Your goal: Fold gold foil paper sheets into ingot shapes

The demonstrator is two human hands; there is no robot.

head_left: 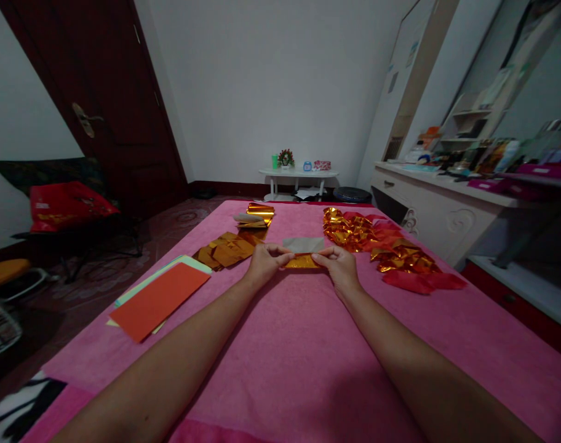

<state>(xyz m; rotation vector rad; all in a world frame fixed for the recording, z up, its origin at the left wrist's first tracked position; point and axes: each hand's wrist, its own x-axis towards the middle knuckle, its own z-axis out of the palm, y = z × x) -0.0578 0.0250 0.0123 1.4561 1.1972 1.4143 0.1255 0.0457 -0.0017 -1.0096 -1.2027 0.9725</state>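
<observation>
Sheet (303, 245): grey on the far part, gold along the near strip — stretched level between the two hands, above the middle of the pink cloth (285, 344); whether its near edge touches the cloth cannot be told.
Left hand (267, 263): fingers narrow, thumb and forefinger pinching the sheet at its left end.
Right hand (339, 264): fingers likewise narrow, pinching the sheet at its right end.
Gold squares (227, 251): a fanned, overlapping row on the cloth, just left of the left hand.
Gold roll (262, 210): farther back, near the far edge of the cloth, a dull folded wad (250, 220) just in front of it.
Orange card (160, 300): at the left of the cloth, slanted, lying over pale sheets (163, 274) whose edges show around it.
Crumpled foil (349, 231): gold, heaped right of the sheet, with red pieces (425, 282) among and in front of it.
Side table (296, 174): white and low, against the far wall — on it a green cup (275, 162), a plant (286, 158), a blue clock-like object (307, 166) and a patterned box (322, 165).
Dresser (423, 200): white, at right, crowded with bottles (481, 155).
Door (96, 80): dark red, shut, at left behind a chair (54, 166) bearing a red bag (68, 206).
</observation>
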